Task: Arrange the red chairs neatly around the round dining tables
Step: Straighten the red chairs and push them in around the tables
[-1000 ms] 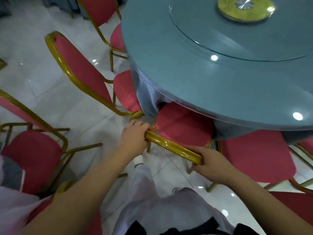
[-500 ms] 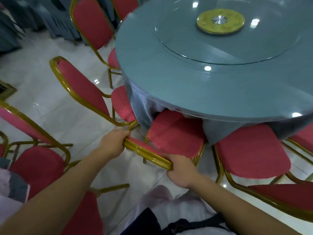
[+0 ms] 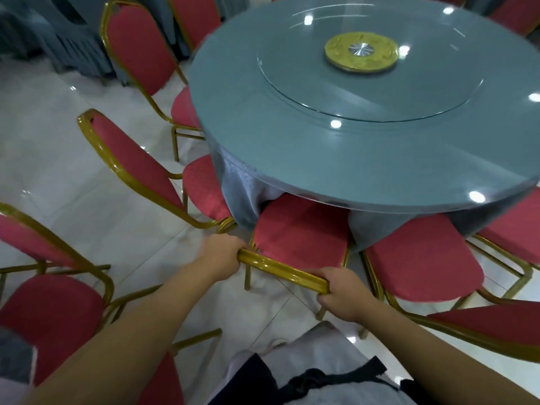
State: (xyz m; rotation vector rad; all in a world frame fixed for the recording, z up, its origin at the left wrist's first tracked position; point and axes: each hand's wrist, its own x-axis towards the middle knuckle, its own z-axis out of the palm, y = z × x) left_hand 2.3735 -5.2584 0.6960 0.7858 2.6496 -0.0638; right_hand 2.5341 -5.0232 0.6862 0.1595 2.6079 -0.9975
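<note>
Red chair (image 3: 301, 232), partly under the tabletop (image 3: 350, 159): I find left hand (image 3: 220, 254) and right hand (image 3: 343, 298), fingers (image 3: 233, 246) clamped on its rail (image 3: 280, 268), presumably for steering.

Both hands (image 3: 217, 256) grip red chair (image 3: 301, 229) backrest.

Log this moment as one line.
left hand: grips chair rail | right hand: grips same rail | seat: front edge under round table
</note>
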